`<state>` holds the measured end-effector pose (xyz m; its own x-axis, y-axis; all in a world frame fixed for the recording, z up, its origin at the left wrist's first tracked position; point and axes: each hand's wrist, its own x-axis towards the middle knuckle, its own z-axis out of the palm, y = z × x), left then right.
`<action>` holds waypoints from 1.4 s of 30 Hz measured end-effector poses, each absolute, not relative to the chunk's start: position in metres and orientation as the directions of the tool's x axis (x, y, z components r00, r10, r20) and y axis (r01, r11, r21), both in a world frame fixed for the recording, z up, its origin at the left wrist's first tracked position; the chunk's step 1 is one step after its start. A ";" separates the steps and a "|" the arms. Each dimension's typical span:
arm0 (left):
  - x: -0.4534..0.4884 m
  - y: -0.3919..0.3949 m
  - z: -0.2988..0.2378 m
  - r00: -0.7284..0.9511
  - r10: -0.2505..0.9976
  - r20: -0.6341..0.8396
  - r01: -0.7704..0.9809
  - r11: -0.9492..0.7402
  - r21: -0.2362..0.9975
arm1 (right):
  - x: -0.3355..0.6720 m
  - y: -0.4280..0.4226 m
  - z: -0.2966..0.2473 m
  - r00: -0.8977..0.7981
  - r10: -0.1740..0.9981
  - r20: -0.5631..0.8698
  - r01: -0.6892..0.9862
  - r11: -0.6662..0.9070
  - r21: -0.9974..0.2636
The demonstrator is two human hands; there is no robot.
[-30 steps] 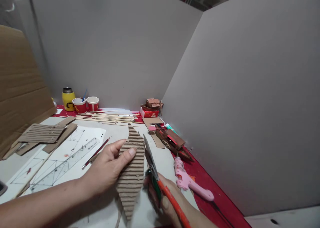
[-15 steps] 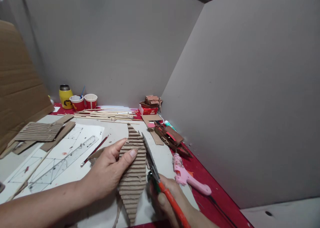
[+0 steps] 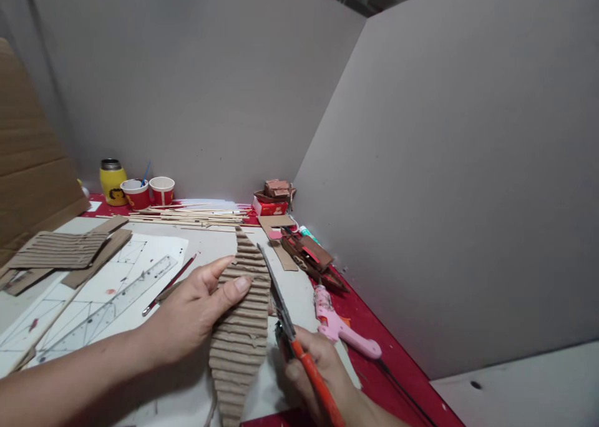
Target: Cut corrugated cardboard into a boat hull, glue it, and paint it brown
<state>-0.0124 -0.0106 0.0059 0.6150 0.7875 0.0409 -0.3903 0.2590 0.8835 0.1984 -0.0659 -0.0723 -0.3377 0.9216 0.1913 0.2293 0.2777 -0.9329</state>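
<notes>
A leaf-shaped piece of corrugated cardboard [image 3: 243, 346], pointed at its top, stands roughly upright in the middle of the view. My left hand [image 3: 206, 296] grips its left side, thumb flat on the ridged face and fingers behind. In my right hand [image 3: 318, 358] is a pair of scissors [image 3: 281, 293] with an orange handle, held low at the right. Their blades point up and lie alongside the cardboard's right edge. Whether the blades touch that edge I cannot tell. The fingers behind the scissor handles are partly hidden.
A pink glue gun [image 3: 346, 330] with a black cord lies at the right, by a brown model boat [image 3: 313, 258]. Thin wooden sticks [image 3: 187, 216] and paper cups [image 3: 161, 191] are at the back. Drawn paper, a clear ruler [image 3: 112, 305], a pencil [image 3: 168, 286] and cardboard strips lie left.
The whole scene has shifted slightly left in view. The cardboard's lower end has swung left, and the scissors sit a little lower against its right edge.
</notes>
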 end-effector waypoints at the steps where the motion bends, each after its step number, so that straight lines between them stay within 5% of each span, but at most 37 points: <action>1: -0.012 -0.011 0.006 0.616 0.787 0.036 -0.391 0.265 0.882 | 0.198 -0.066 -0.072 -0.331 0.925 0.188 0.223 0.270 -0.937; 10: -0.021 0.000 0.010 0.528 0.849 0.010 -0.323 0.190 0.927 | 0.205 -0.063 -0.087 -0.114 0.987 0.113 0.062 0.121 -0.991; 20: -0.029 0.011 0.013 0.521 0.853 -0.044 -0.174 0.156 0.972 | 0.216 -0.066 -0.089 -0.189 0.969 0.160 0.002 0.164 -0.987; 28: -0.033 0.008 0.013 0.739 0.633 -0.230 0.056 0.283 0.957 | 0.217 -0.062 -0.082 -0.074 0.977 0.198 -0.090 0.191 -0.977; 31: -0.034 0.007 0.015 0.764 0.609 -0.212 0.123 0.185 0.975 | 0.215 -0.057 -0.070 0.034 0.982 0.185 -0.158 0.188 -0.969; 36: -0.026 -0.005 0.011 0.775 0.623 -0.103 0.324 -0.252 0.912 | 0.205 -0.056 -0.055 -0.031 0.998 0.056 -0.163 0.050 -0.985; 42: -0.015 -0.021 0.000 0.839 0.523 -0.147 0.297 -0.215 0.930 | 0.195 -0.068 -0.062 -0.210 0.973 -0.097 -0.049 -0.109 -0.993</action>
